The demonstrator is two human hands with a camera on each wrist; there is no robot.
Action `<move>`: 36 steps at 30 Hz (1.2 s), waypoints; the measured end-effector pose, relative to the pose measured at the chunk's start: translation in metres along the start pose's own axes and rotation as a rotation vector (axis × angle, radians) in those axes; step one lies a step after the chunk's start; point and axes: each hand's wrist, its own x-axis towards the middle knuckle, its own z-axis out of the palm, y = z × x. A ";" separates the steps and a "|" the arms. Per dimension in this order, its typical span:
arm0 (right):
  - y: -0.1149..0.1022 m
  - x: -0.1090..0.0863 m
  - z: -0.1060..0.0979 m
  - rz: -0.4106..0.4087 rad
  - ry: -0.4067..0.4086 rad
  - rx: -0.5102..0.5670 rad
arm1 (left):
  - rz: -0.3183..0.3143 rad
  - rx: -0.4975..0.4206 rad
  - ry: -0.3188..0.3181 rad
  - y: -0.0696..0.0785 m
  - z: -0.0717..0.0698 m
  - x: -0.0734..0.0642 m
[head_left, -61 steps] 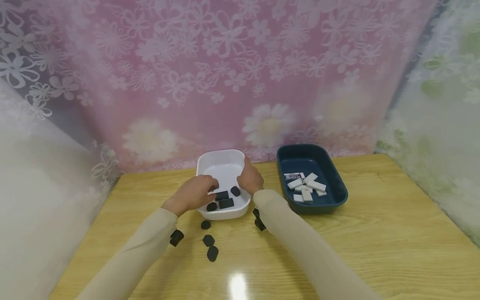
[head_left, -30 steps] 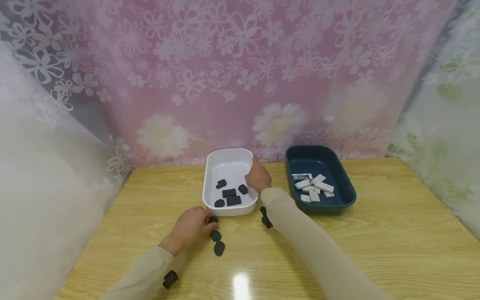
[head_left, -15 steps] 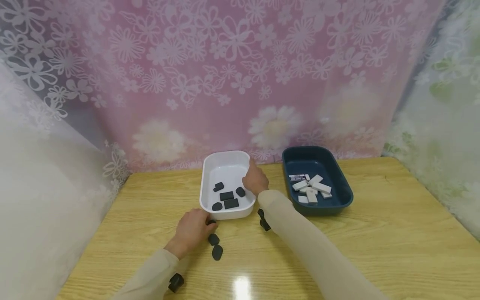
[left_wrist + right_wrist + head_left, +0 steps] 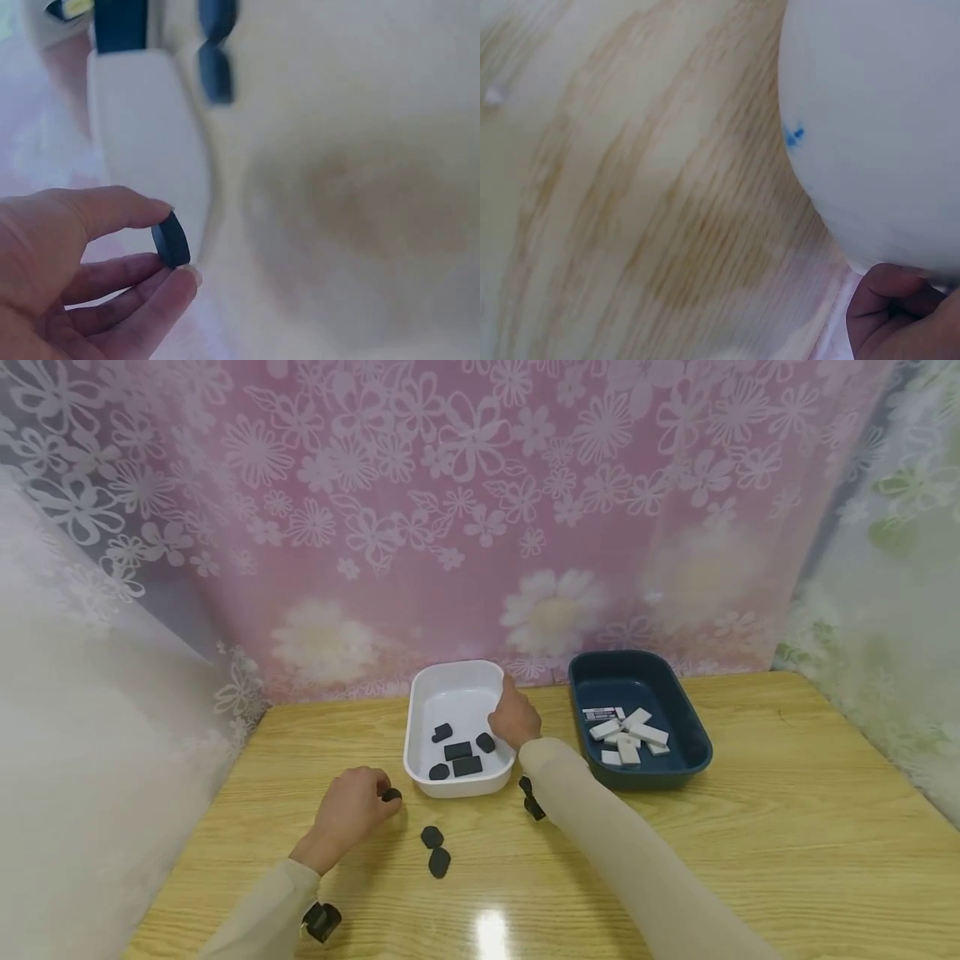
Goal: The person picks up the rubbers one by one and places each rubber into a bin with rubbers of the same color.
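Note:
A small flat black piece (image 4: 171, 241) with a rounded outline is pinched between the thumb and fingertips of my left hand (image 4: 348, 817), left of the white basin's near corner. My right hand (image 4: 516, 714) grips the right rim of the white basin (image 4: 457, 789), its curled fingers showing at the edge in the right wrist view. Several black pieces lie inside the basin, among them two rectangular blocks, one of them a long block (image 4: 467, 766), and a rounded one (image 4: 485, 742). On the table in front lie two more flat black pieces, a hexagonal one (image 4: 432, 837) and an oval one (image 4: 439, 862).
To the right of the white basin stands a dark blue basin (image 4: 693, 760) holding several white blocks (image 4: 628, 747) and a printed label (image 4: 600, 713). The wooden table (image 4: 780, 827) ends at a pink floral curtain (image 4: 420, 527) behind the basins.
My left hand let go of a black piece inside the white basin, came out to the table, pinched the nearest rounded piece and drew it left. My right hand stayed on the rim.

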 end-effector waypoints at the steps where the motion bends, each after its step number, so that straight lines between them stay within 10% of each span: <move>1: 0.001 0.001 0.000 -0.002 0.000 0.002 | 0.010 0.009 0.018 -0.001 -0.007 0.003; 9: 0.004 0.004 -0.002 0.016 -0.002 -0.003 | 0.105 -0.017 0.117 0.015 -0.039 0.048; 15: 0.003 0.003 0.001 0.031 -0.003 -0.029 | 0.242 0.104 -0.053 0.029 -0.015 0.089; 23: -0.002 0.004 0.006 0.032 -0.014 -0.006 | 0.459 0.430 -0.108 0.036 0.015 0.105; 36: 0.010 0.021 0.008 0.039 -0.035 -0.065 | 0.381 0.462 -0.159 0.049 0.027 0.116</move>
